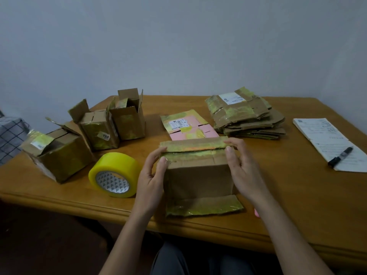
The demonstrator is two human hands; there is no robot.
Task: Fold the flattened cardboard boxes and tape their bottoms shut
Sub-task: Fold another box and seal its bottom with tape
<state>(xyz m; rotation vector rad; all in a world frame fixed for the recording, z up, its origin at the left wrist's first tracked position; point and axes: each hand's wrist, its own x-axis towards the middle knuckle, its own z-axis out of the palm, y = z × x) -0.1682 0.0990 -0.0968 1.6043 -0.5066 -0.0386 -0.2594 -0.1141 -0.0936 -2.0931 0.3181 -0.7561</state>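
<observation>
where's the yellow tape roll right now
In the head view the yellow tape roll lies on the table left of centre, just left of the left hand, in front of the three folded boxes.

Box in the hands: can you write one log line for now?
hands: both hold box | flaps: pressed shut | tape: left, untouched
</observation>
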